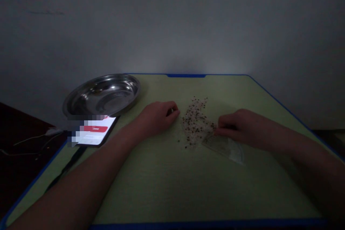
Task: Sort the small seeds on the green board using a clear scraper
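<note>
Head view: a dim room, looking down over a pale green worktop (pixel 167 190) with blue edges, set against a plain grey wall (pixel 172 21).
Grain pile: a loose scatter of small pale grains mixed with dark, bean-like pieces (pixel 195 124) lies near the middle of the worktop, between the two hands. A few dark pieces sit apart, toward the near edge.
Left hand: the left hand (pixel 163 115) rests just beside the left side of the pile, fingers curled and thumb brought toward them, with a small dark gap between. Whether it holds anything, I cannot tell.
Right hand: the right hand (pixel 215 127) reaches in from the right, its fingers and thumb drawn together at the right side of the pile. What is between the fingertips is too small to tell.
Clear plastic: a thin, see-through piece (pixel 228 148) with a curved outer end lies on the worktop below the right hand, next to the pile. Its exact kind is unclear.
Metal basin: a wide, shiny, empty basin (pixel 111 97) stands at the far left corner.
Lit screen: a device (pixel 97 134) with a white and red display, partly pixelated, lies by the left edge, just nearer than the basin.
Cables: a pale cable (pixel 29 138) shows beyond the left edge.
</note>
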### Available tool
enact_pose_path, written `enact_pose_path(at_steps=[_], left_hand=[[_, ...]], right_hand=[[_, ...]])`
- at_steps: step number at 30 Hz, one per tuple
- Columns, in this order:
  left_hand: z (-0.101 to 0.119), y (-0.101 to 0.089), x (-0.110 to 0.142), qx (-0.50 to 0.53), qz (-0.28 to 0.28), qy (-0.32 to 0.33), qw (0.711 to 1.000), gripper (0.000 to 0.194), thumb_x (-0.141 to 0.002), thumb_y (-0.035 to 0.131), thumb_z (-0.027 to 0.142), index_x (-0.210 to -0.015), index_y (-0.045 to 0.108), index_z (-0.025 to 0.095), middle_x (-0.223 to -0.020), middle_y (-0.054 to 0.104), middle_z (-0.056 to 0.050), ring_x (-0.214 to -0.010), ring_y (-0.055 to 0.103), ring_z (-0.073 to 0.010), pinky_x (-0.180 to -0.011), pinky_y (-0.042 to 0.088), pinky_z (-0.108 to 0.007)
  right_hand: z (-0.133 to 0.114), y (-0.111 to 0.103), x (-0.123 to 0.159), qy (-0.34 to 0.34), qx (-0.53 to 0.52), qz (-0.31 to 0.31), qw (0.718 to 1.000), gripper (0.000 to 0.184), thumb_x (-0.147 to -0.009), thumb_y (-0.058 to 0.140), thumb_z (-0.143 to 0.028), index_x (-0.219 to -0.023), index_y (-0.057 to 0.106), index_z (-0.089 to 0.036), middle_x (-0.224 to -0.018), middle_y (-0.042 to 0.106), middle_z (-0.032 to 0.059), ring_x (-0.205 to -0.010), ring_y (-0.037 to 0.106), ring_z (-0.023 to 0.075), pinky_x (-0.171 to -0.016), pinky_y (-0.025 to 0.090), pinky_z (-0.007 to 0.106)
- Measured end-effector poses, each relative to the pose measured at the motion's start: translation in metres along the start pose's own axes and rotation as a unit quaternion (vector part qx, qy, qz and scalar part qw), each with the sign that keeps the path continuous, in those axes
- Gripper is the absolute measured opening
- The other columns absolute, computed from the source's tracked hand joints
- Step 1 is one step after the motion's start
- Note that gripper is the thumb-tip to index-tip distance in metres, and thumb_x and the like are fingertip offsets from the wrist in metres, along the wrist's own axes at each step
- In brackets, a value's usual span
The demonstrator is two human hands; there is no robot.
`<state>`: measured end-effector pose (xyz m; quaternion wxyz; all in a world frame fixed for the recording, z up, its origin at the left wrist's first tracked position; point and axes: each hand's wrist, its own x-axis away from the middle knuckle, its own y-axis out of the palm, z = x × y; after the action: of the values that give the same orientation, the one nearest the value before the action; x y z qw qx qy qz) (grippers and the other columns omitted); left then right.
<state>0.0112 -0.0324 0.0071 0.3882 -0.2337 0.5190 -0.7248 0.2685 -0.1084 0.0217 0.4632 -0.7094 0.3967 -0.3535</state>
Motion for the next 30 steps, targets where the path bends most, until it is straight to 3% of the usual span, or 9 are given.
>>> enact_pose_path(at_steps=[12, 21, 26, 30], left_hand=[[0.000, 0.001, 0.000, -0.001, -0.001, 0.000, 1.000, 0.029, -0.089, 0.044, 0.037, -0.093, 0.066, 0.019, -0.080, 0.069, -0.003, -0.066, 0.056, -0.0146, -0.060, 0.034, -0.028], [0.000, 0.000, 0.000, 0.001, 0.002, 0.006, 1.000, 0.028, -0.089, 0.044, 0.036, -0.094, 0.067, 0.020, -0.077, 0.068, -0.003, -0.062, 0.054, -0.0134, -0.058, 0.033, -0.027], [0.000, 0.000, 0.000, -0.002, 0.000, -0.001, 1.000, 0.029, -0.089, 0.044, 0.037, -0.094, 0.067, 0.019, -0.078, 0.069, -0.003, -0.063, 0.055, -0.0138, -0.058, 0.033, -0.027], [-0.001, 0.000, 0.000, -0.003, 0.005, -0.001, 1.000, 0.029, -0.089, 0.044, 0.038, -0.094, 0.067, 0.019, -0.079, 0.069, -0.003, -0.064, 0.055, -0.0139, -0.059, 0.033, -0.027]], right_hand=[[0.006, -0.001, -0.004, 0.034, -0.003, 0.028, 0.999, 0.041, -0.092, 0.047, -0.049, -0.062, 0.051, -0.021, -0.052, 0.046, -0.0044, -0.048, 0.043, 0.0110, -0.047, 0.028, 0.027], [-0.013, 0.002, 0.002, -0.023, -0.081, -0.046, 0.995, 0.037, -0.092, 0.049, -0.047, -0.068, 0.058, -0.021, -0.057, 0.055, -0.0034, -0.051, 0.049, 0.0108, -0.049, 0.030, 0.026], [-0.011, -0.002, 0.003, -0.007, -0.038, -0.013, 0.999, 0.039, -0.093, 0.048, -0.047, -0.065, 0.057, -0.020, -0.054, 0.051, -0.0040, -0.049, 0.046, 0.0104, -0.048, 0.029, 0.026], [-0.014, -0.003, 0.006, -0.006, -0.070, -0.008, 0.997, 0.041, -0.093, 0.048, -0.048, -0.064, 0.053, -0.020, -0.052, 0.047, -0.0055, -0.048, 0.043, 0.0093, -0.046, 0.029, 0.025]])
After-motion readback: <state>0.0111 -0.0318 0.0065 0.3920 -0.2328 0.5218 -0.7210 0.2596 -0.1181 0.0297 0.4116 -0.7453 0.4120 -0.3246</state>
